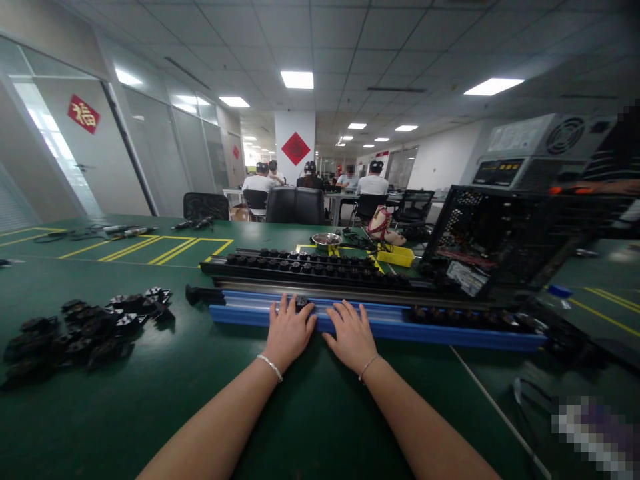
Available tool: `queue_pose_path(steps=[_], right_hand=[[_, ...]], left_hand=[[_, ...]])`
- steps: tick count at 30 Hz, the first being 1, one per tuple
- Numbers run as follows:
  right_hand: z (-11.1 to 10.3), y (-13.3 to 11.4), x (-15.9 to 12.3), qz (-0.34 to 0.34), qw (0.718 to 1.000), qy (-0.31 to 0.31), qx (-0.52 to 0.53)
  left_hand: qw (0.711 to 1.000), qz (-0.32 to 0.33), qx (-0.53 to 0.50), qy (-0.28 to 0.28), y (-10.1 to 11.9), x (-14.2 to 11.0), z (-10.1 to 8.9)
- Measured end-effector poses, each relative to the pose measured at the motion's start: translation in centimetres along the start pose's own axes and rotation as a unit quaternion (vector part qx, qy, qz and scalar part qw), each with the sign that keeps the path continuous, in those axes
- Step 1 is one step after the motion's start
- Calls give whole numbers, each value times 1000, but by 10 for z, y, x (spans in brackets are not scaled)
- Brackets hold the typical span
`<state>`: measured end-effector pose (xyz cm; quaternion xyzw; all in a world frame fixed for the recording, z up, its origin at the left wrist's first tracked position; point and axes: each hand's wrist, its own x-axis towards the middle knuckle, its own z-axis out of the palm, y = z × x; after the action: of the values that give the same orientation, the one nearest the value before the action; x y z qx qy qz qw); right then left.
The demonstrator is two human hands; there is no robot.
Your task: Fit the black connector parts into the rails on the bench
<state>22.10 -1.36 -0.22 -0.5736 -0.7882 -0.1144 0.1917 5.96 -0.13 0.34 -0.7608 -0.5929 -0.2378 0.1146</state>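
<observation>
A long blue rail (pixel 450 331) lies across the green table (pixel 150 393) in front of me. My left hand (pixel 289 331) rests on the rail with its fingers spread, the fingertips beside a small black part (pixel 301 302) seated in the rail's channel. My right hand (pixel 351 333) lies flat on the rail just to the right, fingers stretched out too. Neither hand holds anything. Further right the rail carries a row of black parts (pixel 465 317). Behind it lies a black rail (pixel 310 267) full of black round parts.
A heap of loose black parts (pixel 85 329) sits on the table at the left. An open black computer case (pixel 500 240) stands at the right. A metal bowl (pixel 326 240) and a yellow tray (pixel 395 255) stand behind the rails. Several people sit far back.
</observation>
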Motion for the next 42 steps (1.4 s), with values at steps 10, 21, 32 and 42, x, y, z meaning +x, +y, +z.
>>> queue_pose_path(steps=[10, 21, 32, 42], right_hand=[[2, 1, 0, -2, 1000, 5, 4], [2, 2, 0, 1, 1000, 1, 2], [1, 2, 0, 3, 1000, -3, 2], [2, 2, 0, 4, 1000, -2, 1]], left_hand=[[1000, -7, 14, 18, -11, 3, 2], [999, -18, 0, 34, -21, 6, -3], [998, -38, -11, 43, -25, 7, -5], [995, -74, -1, 61, -29, 6, -4]])
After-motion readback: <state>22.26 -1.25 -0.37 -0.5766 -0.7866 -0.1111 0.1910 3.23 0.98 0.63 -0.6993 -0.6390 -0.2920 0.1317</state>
